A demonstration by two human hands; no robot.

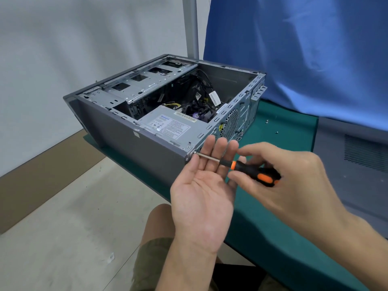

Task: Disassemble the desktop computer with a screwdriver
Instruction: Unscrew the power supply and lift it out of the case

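Two hands work a screwdriver (249, 171) at the open desktop computer's (130, 143) near corner.
The right hand (294, 175) curls round the orange-black handle. The left hand (201, 190) lies flat, palm up, under the shaft. The computer sits on a green table (283, 133). The power-supply label (170, 126) is unreadable.

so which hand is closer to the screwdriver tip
Left. The left hand lies open alongside the shaft, its fingers right beside the screwdriver tip at the computer case corner. The right hand grips the screwdriver handle, farther back.

Screwdriver (248, 169) in right hand (294, 181), tip seemingly at computer case (136, 148) corner, left hand (201, 198) flat beneath.
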